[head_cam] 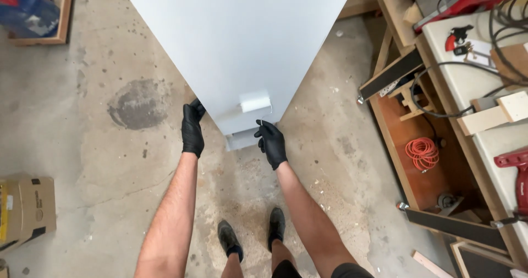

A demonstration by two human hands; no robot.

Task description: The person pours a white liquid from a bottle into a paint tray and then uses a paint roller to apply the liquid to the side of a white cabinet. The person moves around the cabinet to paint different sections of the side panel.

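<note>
I had both gloved hands on the near end of the tall white panel (236, 41), which stood over the concrete floor (110, 162): left hand (192, 127) curled around its left edge, right hand (271, 141) gripping the bottom corner, steadying it upright.

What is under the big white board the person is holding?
Under the white board shows bare concrete floor with sawdust. Both gloved hands, left hand and right hand, grip its near end. The floor beneath it is covered.
</note>
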